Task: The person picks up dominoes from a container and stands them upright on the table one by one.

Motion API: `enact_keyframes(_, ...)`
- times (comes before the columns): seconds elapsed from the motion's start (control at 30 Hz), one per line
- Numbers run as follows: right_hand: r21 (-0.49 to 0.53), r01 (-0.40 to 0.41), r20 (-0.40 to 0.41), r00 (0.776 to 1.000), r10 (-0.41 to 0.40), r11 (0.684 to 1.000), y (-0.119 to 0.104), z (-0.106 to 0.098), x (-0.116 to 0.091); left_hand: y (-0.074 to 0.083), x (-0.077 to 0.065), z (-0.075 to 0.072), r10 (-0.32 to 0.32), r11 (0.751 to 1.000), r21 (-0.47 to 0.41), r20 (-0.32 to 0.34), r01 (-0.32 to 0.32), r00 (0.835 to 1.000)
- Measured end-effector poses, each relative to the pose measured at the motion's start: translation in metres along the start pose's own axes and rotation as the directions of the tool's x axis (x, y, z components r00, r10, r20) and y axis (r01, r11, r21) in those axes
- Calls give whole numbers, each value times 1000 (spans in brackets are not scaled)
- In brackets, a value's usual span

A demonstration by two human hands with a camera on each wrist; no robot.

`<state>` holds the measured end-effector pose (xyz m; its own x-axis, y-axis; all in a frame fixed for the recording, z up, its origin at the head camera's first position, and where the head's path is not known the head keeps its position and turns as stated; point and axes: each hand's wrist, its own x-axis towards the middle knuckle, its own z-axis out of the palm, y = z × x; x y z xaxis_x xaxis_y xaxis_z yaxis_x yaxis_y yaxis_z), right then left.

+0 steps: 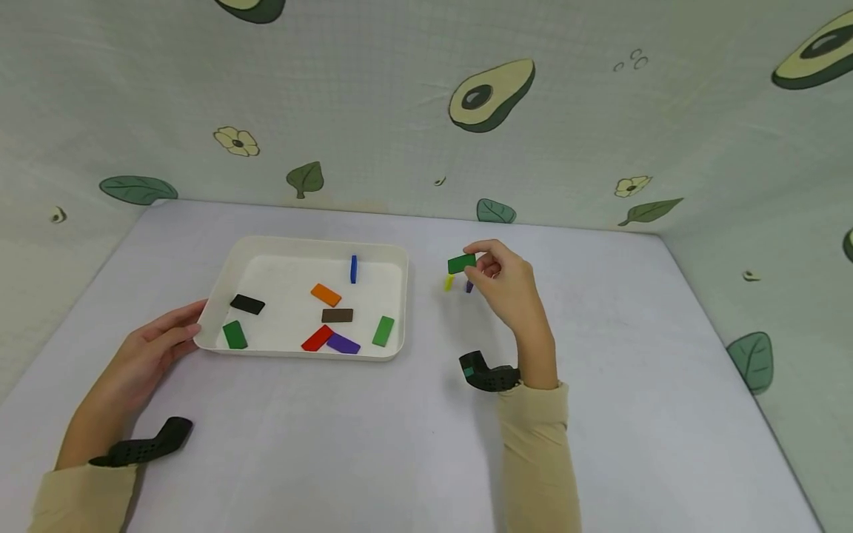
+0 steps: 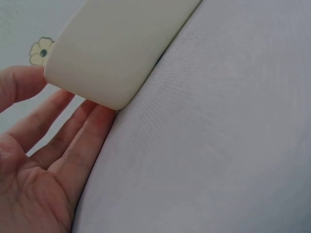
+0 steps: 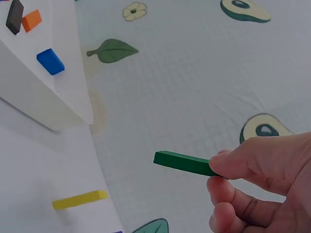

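Observation:
My right hand (image 1: 501, 285) pinches a flat green block (image 1: 461, 264) between thumb and fingers, right of the tray. In the head view the green block appears just above a yellow block (image 1: 449, 282) and a partly hidden purple block (image 1: 469, 286) on the table. The right wrist view shows the held block apart from the yellow block. My left hand (image 1: 148, 355) holds the near left corner of a white tray (image 1: 280, 352), thumb at its rim and fingers against its outer wall. In the left wrist view the tray's smooth outer side (image 2: 116, 48) meets the fingers.
Inside the tray lie black (image 1: 247, 304), green (image 1: 235, 334), orange (image 1: 326, 295), brown (image 1: 337, 315), red (image 1: 317, 338), purple (image 1: 343, 343) and light green (image 1: 383, 331) blocks. A blue block (image 1: 354, 269) stands on edge. An avocado-print cloth (image 1: 373, 111) rises behind the white table (image 1: 633, 385).

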<state>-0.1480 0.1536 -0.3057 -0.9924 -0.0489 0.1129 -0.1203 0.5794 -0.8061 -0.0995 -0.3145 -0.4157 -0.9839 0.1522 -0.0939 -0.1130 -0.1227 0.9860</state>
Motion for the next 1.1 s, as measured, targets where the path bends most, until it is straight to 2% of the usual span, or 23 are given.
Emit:
enact_keyframes(0.27, -18, -23, -50, 999, 22, 1000, 17, -14, 0, 0, 2, 2, -16, 998, 63, -35, 18, 999)
enact_keyframes(0.57, -63, -73, -124, 990, 65, 995, 34, -29, -2, -2, 1, 0, 15, 1000, -16, 21, -15, 1000)
enact_keyframes(0.73, -78, -117, -153, 983, 104, 990, 43, -36, -3, -2, 1, 0, 15, 1000, -6, 16, -15, 1000)
enact_keyframes(0.93, -57, -161, -167, 975, 150, 985, 52, -41, -3, -1, 0, 2, -5, 999, 45, -24, 6, 1000)
enact_keyframes(1.1, -49, -194, -161, 970, 183, 980, 63, -41, -1, -2, 1, 1, 3, 1000, 21, -6, -3, 1000)
